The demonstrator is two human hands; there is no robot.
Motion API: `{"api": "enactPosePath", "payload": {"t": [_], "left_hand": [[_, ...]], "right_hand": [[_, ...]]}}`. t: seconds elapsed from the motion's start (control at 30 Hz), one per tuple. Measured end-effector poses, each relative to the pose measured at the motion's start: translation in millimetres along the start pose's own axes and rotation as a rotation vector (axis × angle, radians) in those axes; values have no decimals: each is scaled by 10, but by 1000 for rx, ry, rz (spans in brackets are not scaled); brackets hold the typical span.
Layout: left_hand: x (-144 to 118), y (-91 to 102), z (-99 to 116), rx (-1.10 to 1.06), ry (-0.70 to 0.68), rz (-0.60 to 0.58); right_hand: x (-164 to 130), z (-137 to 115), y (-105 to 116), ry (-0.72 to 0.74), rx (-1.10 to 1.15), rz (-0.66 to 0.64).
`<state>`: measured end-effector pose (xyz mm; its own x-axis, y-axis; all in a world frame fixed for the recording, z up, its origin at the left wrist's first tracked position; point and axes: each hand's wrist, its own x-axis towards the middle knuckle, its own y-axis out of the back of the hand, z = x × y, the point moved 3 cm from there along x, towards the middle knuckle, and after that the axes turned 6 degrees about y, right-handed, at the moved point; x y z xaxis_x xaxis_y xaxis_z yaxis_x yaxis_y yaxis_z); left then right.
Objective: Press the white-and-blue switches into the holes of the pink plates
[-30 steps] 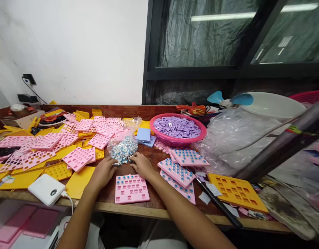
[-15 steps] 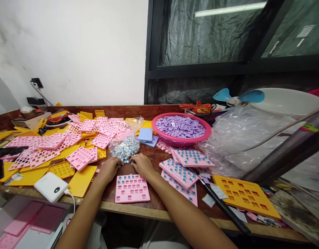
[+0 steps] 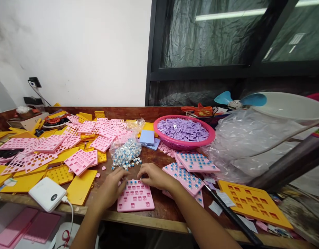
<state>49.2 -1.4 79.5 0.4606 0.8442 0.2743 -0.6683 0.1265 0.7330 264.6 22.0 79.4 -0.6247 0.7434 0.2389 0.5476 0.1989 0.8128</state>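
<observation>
A pink panel [image 3: 135, 204] with square pockets lies flat before me at the table's front edge. Several blue-and-white switches sit in its top row. My left hand [image 3: 114, 186] is at the panel's upper left corner, fingers curled in; whatever they hold is too small to make out. At the upper right corner, my right hand [image 3: 155, 175] pinches thumb and fingers together, its contents hidden. Just beyond both hands, a clear plastic bag [image 3: 118, 142] spills a heap of small blue-and-white switches [image 3: 127, 154] onto the wood.
Pink panels with switches [image 3: 197, 162] are stacked at right. Behind them stands a pink basket [image 3: 159, 134] of purple pieces. Pink grids [image 3: 53, 142] and yellow panels [image 3: 81, 186] cover the left side, with a white power bank [image 3: 47, 194]. A black rod [image 3: 234, 216] lies right.
Both hands have come back from the switch heap to the upper part of the pink panel. A few switches now lie loose in front of the bag. The view has shifted slightly.
</observation>
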Motion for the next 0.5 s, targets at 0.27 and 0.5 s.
{"api": "enactPosePath", "payload": {"t": [0.27,0.5], "left_hand": [[-99,-218,-21,86,17,-80],[-147,-361,-138,156,-72,12]], "right_hand": [[52,104,-125,-51,49,-71],[49,141,-129,-103,77,-58]]}}
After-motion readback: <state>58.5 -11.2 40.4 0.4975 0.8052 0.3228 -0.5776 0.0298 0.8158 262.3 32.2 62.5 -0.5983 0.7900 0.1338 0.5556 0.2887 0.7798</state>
